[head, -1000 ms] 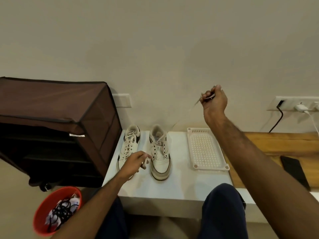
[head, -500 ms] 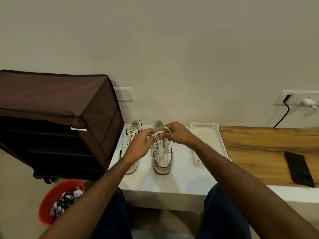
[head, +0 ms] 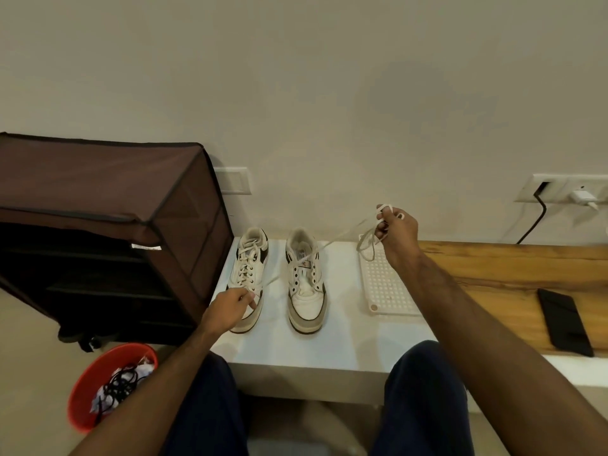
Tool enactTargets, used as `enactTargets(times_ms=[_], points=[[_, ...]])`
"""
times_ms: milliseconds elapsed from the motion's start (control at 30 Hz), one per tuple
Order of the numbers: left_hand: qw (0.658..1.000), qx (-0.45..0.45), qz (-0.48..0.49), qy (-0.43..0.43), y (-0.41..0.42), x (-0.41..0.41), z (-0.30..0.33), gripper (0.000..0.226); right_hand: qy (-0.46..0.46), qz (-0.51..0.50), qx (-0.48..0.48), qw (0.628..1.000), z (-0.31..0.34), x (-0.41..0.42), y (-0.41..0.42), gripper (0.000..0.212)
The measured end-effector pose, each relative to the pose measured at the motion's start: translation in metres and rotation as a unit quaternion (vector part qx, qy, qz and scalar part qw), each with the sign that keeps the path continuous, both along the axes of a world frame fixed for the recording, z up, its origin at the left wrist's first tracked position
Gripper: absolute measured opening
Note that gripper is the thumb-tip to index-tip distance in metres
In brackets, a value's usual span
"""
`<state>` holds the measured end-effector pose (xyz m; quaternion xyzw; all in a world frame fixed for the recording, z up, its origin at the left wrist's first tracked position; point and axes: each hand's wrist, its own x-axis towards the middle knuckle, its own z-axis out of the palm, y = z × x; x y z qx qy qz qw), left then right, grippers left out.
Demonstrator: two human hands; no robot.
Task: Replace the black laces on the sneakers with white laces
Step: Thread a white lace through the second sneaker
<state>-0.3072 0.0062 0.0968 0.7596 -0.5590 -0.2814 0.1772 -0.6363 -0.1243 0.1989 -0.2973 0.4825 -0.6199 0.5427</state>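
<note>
Change: since half a second ago both hands have been drawn away from the right sneaker's tongue; the right hand (head: 396, 230) has been raised up and to the right, the left hand (head: 230, 307) lowered to the left sneaker's toe.
Lace: a white lace (head: 342, 233) is stretched from the right sneaker (head: 304, 281) up to the right hand, where loose loops are hung below the fingers, over the tray's far end; its other end is run down and left to the left hand.
Right grip: fingers are curled round the lace, held above and to the right of the sneaker, well apart from it.
Left grip: the lace end is pinched at the fingertips, just beside the left sneaker (head: 248, 274), in front of its toe.
Right sneaker: most eyelets are seen without lace; it is stood toe toward the person on the white table (head: 335, 347).
Left sneaker: it is seen fully laced in white, beside the right one.
Tray: a white perforated tray (head: 385, 291) is laid right of the sneakers.
Bin: black laces (head: 120, 385) are lying in a red bin (head: 82, 406) on the floor at left.
Surroundings: a brown fabric rack (head: 98, 225) is stood at left; a black phone (head: 564, 322) is laid on a wooden top (head: 510, 271) at right.
</note>
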Motion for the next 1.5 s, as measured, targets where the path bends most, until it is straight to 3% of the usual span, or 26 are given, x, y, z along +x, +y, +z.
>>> enactTargets(times_ms=[100,233,367,433,533,600,700,800,900,933,967,1067,1167,1233,1433,1500], points=[[0.999,-0.042,-0.008,0.03,-0.008,-0.019,0.014,0.034,0.013,-0.011,-0.004,1.0,0.003,-0.001,-0.004,0.018],[0.98,-0.075,-0.066,0.172,-0.027,-0.073,0.049,0.032,-0.004,0.045,-0.032,0.998,0.011,0.008,-0.005,0.017],[0.971,-0.066,-0.157,0.17,-0.049,-0.128,0.064,0.026,-0.063,0.049,-0.061,0.995,0.03,0.014,-0.009,0.014],[0.968,-0.012,-0.212,0.134,-0.054,-0.145,0.056,0.024,-0.023,0.059,-0.071,0.995,0.034,0.012,-0.01,0.015],[0.967,0.043,-0.242,0.061,-0.057,-0.153,0.034,0.06,0.086,0.102,-0.076,0.988,0.031,0.009,-0.009,0.018],[0.977,0.0,-0.205,0.066,-0.058,-0.151,0.022,0.061,0.135,0.148,-0.064,0.978,0.018,0.007,-0.01,0.019],[0.982,-0.078,-0.138,0.107,-0.061,-0.137,0.011,0.046,0.183,0.231,-0.007,0.956,-0.012,0.003,-0.009,0.027],[0.972,-0.125,-0.129,0.149,-0.059,-0.123,0.011,0.033,0.324,0.301,0.056,0.895,-0.033,0.004,-0.004,0.036],[0.963,-0.145,-0.139,0.179,-0.056,-0.118,0.012,0.028,0.547,0.341,0.023,0.764,-0.047,0.011,-0.005,0.04],[0.96,-0.149,-0.143,0.189,-0.055,-0.12,0.011,0.027,0.572,0.335,0.018,0.748,-0.051,0.015,-0.005,0.043],[0.956,-0.154,-0.148,0.202,-0.051,-0.121,0.013,0.027,0.561,0.33,0.013,0.759,-0.052,0.018,-0.003,0.046],[0.943,-0.139,-0.15,0.262,-0.047,-0.133,0.014,0.025,0.341,0.326,0.026,0.881,-0.052,0.033,0.005,0.045],[0.925,-0.108,-0.12,0.343,-0.049,-0.141,0.013,0.027,0.183,0.29,0.033,0.939,-0.065,0.052,0.009,0.041],[0.91,-0.097,-0.081,0.395,-0.052,-0.139,0.009,0.029,0.156,0.246,0.032,0.956,-0.08,0.067,0.007,0.041],[0.868,-0.097,-0.022,0.486,-0.058,-0.121,-0.005,0.032,0.232,0.184,-0.006,0.955,-0.116,0.083,0.002,0.036],[0.869,-0.103,-0.022,0.483,-0.061,-0.12,-0.014,0.03,0.252,0.18,-0.017,0.951,-0.123,0.083,0.005,0.035]])
